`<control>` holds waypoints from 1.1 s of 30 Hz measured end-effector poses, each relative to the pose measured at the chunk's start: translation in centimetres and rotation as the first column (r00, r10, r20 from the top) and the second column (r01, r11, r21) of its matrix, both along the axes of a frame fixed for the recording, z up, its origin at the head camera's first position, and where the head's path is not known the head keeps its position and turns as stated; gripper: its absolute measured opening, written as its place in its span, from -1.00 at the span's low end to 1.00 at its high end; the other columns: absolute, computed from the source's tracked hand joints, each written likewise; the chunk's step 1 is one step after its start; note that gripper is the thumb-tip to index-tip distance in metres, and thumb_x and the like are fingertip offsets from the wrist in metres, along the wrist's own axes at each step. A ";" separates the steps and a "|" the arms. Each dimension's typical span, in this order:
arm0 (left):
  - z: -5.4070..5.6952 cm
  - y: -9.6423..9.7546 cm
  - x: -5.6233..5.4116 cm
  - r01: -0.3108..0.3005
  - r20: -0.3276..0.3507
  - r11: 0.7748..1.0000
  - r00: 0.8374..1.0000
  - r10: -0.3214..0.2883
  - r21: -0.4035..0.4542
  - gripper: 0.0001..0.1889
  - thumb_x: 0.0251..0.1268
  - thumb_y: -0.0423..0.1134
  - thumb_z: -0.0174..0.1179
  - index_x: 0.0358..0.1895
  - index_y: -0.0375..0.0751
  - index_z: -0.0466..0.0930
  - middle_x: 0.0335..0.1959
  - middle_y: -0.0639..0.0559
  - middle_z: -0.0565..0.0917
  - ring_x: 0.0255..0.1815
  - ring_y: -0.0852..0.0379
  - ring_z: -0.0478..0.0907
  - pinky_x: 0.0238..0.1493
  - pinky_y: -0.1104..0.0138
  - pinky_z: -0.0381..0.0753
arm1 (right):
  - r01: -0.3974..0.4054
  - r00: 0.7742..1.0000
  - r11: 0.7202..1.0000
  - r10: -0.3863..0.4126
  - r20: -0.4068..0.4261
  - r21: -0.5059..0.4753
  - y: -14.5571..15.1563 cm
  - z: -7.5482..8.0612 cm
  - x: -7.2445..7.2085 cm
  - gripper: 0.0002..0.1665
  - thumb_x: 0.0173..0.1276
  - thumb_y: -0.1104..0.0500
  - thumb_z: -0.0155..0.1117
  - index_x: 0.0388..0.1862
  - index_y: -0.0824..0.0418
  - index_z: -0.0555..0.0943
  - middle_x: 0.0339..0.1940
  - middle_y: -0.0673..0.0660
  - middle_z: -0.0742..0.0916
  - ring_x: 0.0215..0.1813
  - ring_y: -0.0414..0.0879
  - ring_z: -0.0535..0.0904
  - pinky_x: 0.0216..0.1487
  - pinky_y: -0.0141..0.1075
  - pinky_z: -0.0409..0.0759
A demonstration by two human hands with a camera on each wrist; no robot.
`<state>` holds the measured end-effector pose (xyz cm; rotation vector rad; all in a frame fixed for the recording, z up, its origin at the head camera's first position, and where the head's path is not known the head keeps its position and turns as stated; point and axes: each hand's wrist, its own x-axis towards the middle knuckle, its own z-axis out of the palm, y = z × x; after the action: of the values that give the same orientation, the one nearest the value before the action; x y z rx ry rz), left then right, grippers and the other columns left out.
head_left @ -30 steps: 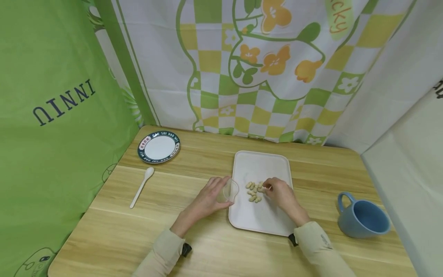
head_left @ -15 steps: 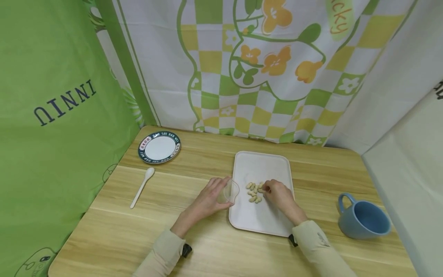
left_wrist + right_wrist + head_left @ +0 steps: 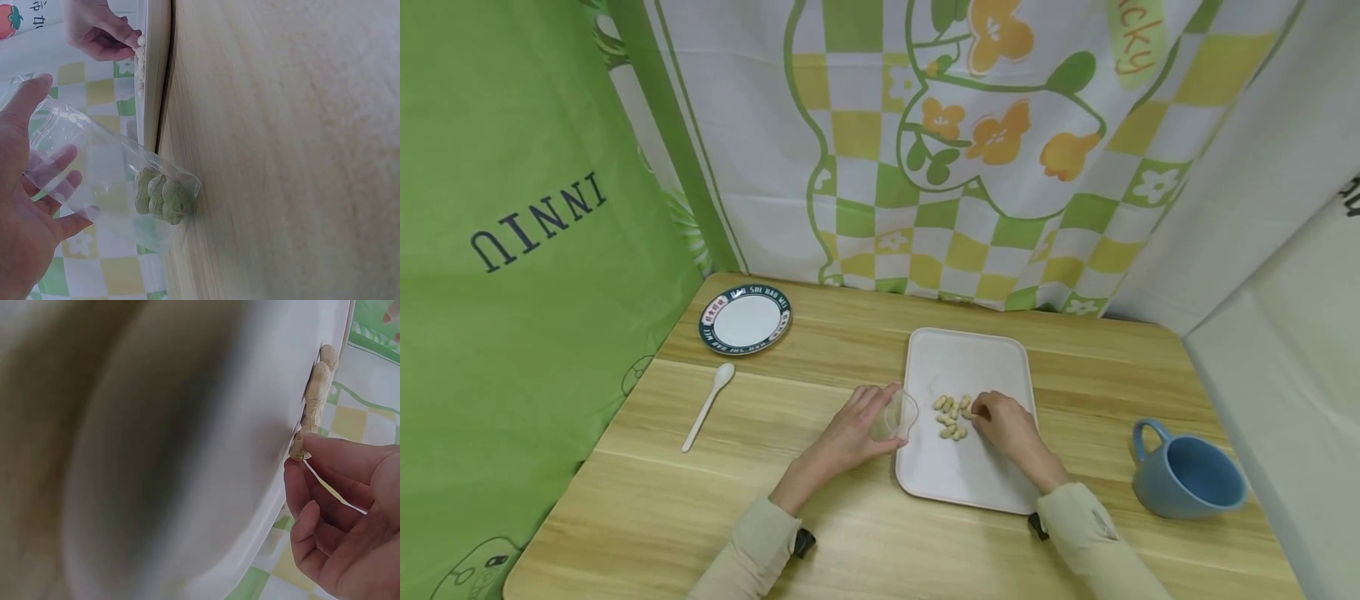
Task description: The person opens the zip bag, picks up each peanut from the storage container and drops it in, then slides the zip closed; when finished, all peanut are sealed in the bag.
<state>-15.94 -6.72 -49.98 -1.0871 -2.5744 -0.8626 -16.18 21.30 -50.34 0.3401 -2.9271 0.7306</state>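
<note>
My left hand (image 3: 852, 429) holds a clear plastic bag (image 3: 106, 169) by its mouth, thumb and fingers spread round the opening. Several peanuts (image 3: 164, 199) lie at the bottom of that bag in the left wrist view. At the bag's right is a white tray (image 3: 955, 479) with a small pile of peanuts (image 3: 951, 419) in its middle. My right hand (image 3: 1011, 429) is at the pile's right side. In the right wrist view its thumb and index finger pinch one peanut (image 3: 299, 449) at the tray's surface.
A blue mug (image 3: 1183, 479) stands near the table's right edge. A round plate (image 3: 745, 320) with a dark green rim lies at the back left, and a white spoon (image 3: 707, 408) lies in front of it. Patterned curtains (image 3: 865, 167) hang behind the table.
My right hand has shifted very slightly at the right side of the peanut pile. The left hand and its bag stay where they were.
</note>
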 end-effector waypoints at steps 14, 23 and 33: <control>0.2 0.0 -0.1 0.001 0.010 1.000 1.000 -0.001 -0.010 -0.12 0.01 -0.04 0.45 0.38 -0.31 0.24 0.09 -0.14 0.49 0.15 -0.04 0.39 0.20 0.18 0.48 | -0.005 0.999 0.998 0.003 -0.035 -0.067 -0.4 1.6 0.4 -0.87 0.11 0.35 0.44 -0.39 0.24 0.64 -0.45 0.06 0.67 -0.39 -0.11 0.56 -0.36 -0.23 0.56; 0.1 0.1 -0.1 0.006 0.019 1.000 1.000 -0.006 0.005 -0.11 -0.01 -0.05 0.46 0.37 -0.35 0.25 0.09 -0.15 0.49 0.14 -0.04 0.39 0.17 0.16 0.50 | -0.079 0.984 0.990 0.058 -0.171 -0.117 -1.0 3.0 0.9 -0.86 0.10 0.37 0.45 -0.37 0.25 0.66 -0.45 0.06 0.68 -0.40 -0.11 0.58 -0.41 -0.28 0.55; 0.2 0.2 -0.1 0.012 0.018 1.000 1.000 -0.012 -0.003 -0.11 0.02 -0.06 0.45 0.40 -0.31 0.21 0.08 -0.12 0.48 0.13 -0.02 0.39 0.16 0.18 0.50 | -0.133 0.970 0.982 0.103 -0.219 -0.130 -2.3 5.5 1.8 -0.85 0.13 0.36 0.43 -0.32 0.22 0.65 -0.37 0.06 0.68 -0.34 -0.09 0.60 -0.39 -0.30 0.54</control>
<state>-16.07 -6.51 -49.81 -1.1016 -2.5868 -0.8756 -14.38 19.03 -44.80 0.5461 -2.6552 0.8590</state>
